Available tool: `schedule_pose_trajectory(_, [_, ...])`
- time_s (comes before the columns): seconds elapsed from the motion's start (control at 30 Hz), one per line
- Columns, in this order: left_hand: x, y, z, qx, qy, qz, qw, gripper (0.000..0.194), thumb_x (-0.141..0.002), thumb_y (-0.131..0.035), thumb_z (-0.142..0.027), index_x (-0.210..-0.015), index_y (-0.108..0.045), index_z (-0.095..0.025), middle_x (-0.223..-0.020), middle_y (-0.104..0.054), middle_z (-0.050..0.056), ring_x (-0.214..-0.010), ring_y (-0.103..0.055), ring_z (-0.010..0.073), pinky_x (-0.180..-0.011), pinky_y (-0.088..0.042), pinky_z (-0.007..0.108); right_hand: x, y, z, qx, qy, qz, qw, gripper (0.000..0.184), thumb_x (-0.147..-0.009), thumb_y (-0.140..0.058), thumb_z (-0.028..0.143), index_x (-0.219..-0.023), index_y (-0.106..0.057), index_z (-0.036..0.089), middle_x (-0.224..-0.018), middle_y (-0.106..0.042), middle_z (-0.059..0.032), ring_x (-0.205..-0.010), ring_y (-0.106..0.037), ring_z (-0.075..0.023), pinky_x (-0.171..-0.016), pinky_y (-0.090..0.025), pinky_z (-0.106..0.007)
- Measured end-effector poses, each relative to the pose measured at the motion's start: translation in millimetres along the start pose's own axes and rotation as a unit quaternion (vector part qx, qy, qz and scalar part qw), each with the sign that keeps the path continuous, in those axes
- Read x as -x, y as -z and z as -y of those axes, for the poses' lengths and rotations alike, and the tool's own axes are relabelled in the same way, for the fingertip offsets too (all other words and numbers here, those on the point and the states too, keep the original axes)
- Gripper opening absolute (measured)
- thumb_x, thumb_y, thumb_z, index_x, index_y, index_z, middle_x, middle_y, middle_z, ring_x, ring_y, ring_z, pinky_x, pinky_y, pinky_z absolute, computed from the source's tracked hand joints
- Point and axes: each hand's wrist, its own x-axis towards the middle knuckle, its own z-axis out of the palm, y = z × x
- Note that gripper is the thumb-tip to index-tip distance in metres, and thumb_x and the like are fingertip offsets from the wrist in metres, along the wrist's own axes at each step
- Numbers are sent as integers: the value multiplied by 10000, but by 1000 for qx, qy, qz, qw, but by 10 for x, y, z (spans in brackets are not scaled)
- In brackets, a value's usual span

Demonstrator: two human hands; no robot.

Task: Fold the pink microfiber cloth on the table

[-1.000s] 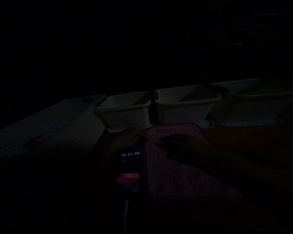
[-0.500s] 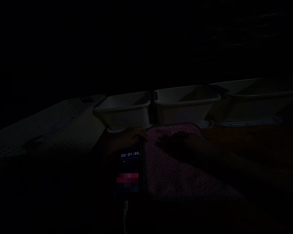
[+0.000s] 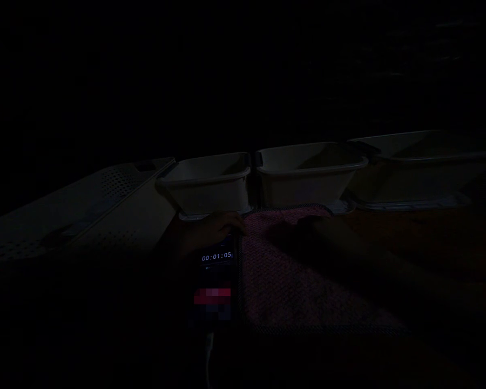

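Note:
The view is very dark. A pink cloth [image 3: 275, 275] with a dark stitched border lies spread on the wooden surface. My left hand [image 3: 221, 224] rests at the cloth's upper left corner, fingers stretched to the right over its edge. Just below that hand is a phone [image 3: 214, 273], its lit screen showing a timer at 00:01:05. Over the upper part of the cloth is my right hand [image 3: 308, 229], the forearm reaching in from the lower right. Deep shadow hides its fingers, so their grip is unclear.
Behind the cloth stand a pale left tub [image 3: 206, 192], a middle tub [image 3: 308, 183] and a right tub [image 3: 409, 178], with flat pale pieces under them. A perforated basket [image 3: 146, 210] is at the left. A white cable [image 3: 208, 356] runs down from the phone.
My right hand has shifted slightly on the cloth, and its fingers are harder to make out. The cloth's upper right corner is more covered. My left hand stays at its corner.

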Motion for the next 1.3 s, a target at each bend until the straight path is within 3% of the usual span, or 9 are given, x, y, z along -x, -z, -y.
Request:
schedule_pose_trajectory(0.1, [-1, -3, -13, 0, -10, -4, 1000, 310, -809, -417, -32, -952, -658, -164, -1071, -634, 63, -1023, -578, 143, -957, -417, 325, -17, 4, -6, -20, 10, 13, 1000, 256, -874, -479, 278, -936, -698, 161, -966, -693, -110, -793, -657, -205, -693, -491, -312])
schedule_pose_trajectory(0.17, [2, -9, -23, 0, -3, -6, 1000, 326, -804, -412, -25, -961, -658, -169, -1075, -634, 63, -1022, -579, 139, -953, -418, 318, -14, -18, 38, -67, 90, 2, 994, 304, -889, -475, 303, -1121, -641, 198, -1152, -639, -97, -984, -618, -204, -819, -486, -325])
schedule_pose_trajectory(0.27, [9, -17, -28, 2, 11, -5, 1000, 334, -798, -414, -24, -975, -654, -175, -1084, -631, 57, -1022, -577, 139, -952, -418, 319, 19, -109, 122, -112, 252, -18, 961, 488, -905, -459, 401, -1372, -411, 266, -1354, -501, -42, -1218, -466, -172, -1000, -395, -333])
schedule_pose_trajectory(0.37, [13, -26, 3, 5, 8, -6, 1000, 324, -794, -417, -21, -965, -652, -165, -1057, -630, 58, -1000, -581, 135, -931, -431, 309, 58, -221, 147, -90, 318, 7, 944, 584, -894, -460, 455, -1423, -317, 253, -1441, -392, -20, -1321, -339, -198, -1076, -310, -393])
schedule_pose_trajectory(0.57, [0, -27, 45, -7, -1, -5, 1000, 333, -797, -414, -2, -954, -653, -172, -1053, -634, 59, -994, -581, 127, -926, -432, 304, 64, -249, 109, -103, 328, -1, 939, 568, -882, -492, 441, -1396, -375, 229, -1400, -448, -48, -1293, -387, -195, -1048, -343, -367])
schedule_pose_trajectory(0.93, [12, -19, 14, 5, -1, -11, 1000, 311, -793, -427, -8, -953, -642, -166, -1045, -640, 64, -1002, -586, 136, -929, -439, 324, 67, -217, 129, -48, 337, -8, 940, 587, -904, -442, 445, -1435, -291, 246, -1435, -397, -40, -1272, -419, -214, -1019, -381, -396])
schedule_pose_trajectory(1.3, [6, -27, 58, 10, -7, -5, 1000, 328, -780, -414, -4, -951, -648, -158, -1046, -635, 63, -1002, -586, 136, -927, -441, 308, 98, 36, 234, -100, 354, 20, 930, 434, -923, -434, 341, -1332, -469, 199, -1365, -485, -81, -1206, -492, -171, -1015, -391, -359])
